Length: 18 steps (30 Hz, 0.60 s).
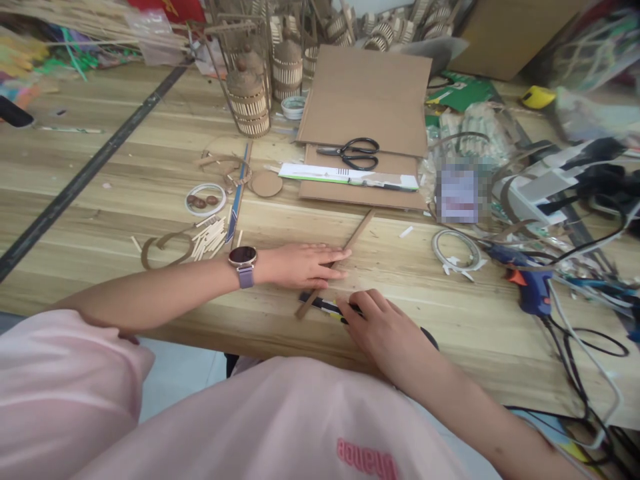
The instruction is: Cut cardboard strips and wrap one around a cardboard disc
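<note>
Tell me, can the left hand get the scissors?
Probably yes: the scissors lie uncovered on the cardboard, ahead of the left hand, though it would have to leave the brown strip first.

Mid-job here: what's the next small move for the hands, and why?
Probably press the brown strip flat with the left hand before moving the slim tool: that hand lies across the strip, and the right hand holds the tool where it crosses the strip's near end, so the strip might shift.
</note>
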Motion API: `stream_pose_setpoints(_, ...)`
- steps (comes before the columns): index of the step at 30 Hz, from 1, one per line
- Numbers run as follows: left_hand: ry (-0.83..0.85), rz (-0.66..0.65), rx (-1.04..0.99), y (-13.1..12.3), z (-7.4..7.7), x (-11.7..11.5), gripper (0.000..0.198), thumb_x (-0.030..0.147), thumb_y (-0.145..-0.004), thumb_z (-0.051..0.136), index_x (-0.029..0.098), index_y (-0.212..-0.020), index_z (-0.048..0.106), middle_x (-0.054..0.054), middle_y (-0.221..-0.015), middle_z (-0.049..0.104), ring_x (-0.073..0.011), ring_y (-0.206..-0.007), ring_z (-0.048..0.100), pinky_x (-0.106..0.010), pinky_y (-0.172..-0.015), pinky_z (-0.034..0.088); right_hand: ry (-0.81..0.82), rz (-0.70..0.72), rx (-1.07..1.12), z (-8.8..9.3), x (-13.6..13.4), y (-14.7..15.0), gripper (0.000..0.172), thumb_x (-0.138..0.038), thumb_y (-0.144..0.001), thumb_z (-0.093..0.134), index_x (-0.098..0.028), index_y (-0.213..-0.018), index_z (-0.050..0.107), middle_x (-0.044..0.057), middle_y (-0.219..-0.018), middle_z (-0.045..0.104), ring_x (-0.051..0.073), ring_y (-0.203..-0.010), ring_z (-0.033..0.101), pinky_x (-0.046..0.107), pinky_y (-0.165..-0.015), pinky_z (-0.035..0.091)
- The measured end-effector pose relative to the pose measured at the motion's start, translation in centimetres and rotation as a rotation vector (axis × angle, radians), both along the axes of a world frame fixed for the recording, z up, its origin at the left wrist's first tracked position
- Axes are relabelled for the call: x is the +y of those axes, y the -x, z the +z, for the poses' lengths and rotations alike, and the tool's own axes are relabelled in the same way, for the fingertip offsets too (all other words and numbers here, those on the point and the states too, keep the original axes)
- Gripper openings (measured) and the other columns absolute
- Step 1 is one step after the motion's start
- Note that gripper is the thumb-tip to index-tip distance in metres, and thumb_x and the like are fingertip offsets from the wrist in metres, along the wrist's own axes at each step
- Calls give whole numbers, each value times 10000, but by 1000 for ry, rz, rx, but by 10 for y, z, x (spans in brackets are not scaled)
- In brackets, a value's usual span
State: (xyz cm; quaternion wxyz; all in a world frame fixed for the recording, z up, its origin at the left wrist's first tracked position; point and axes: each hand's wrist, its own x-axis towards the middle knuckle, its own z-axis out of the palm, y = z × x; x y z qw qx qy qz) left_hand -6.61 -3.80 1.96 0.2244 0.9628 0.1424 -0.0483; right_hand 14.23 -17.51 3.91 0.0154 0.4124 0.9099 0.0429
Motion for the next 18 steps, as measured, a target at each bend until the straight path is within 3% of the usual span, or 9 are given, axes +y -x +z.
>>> stream_pose_setpoints(3, -13, -18, -32, 0, -1, 1, 414, 350, -1014, 461, 244, -1408, 532, -61, -1630, 207, -245, -1489, 240, -370, -1223, 180, 2, 20, 2, 1, -2, 0, 292, -97, -800, 606, -164, -1084, 623, 80, -882, 592, 220, -820, 535, 311, -693, 497)
stream_pose_setpoints(7, -32, -27, -38, 0, -1, 1, 441, 344, -1009, 475, 189, -1419, 521, -116, -1619, 221, -270, -1481, 260, -388, -1222, 192, -19, 25, 12, 1, -3, 3, 271, -79, -807, 597, -162, -1063, 626, 81, -883, 593, 218, -809, 541, 316, -687, 498)
stream_pose_setpoints(12, -42, -10, -17, -1, -2, -1, 440, 349, -1008, 477, 237, -1433, 500, -68, -1629, 198, -257, -1483, 255, -391, -1223, 194, -28, 59, 17, -1, -6, 2, 332, -62, -836, 535, -142, -1149, 611, 90, -895, 607, 219, -834, 552, 315, -702, 514)
stream_pose_setpoints(18, -47, -28, -17, 0, -1, -1, 455, 345, -1017, 446, 191, -1443, 487, -98, -1629, 186, -250, -1493, 224, -375, -1229, 163, -50, 73, 16, 1, -6, 3, 293, -83, -830, 573, -133, -1111, 641, 88, -872, 611, 219, -818, 564, 303, -689, 523)
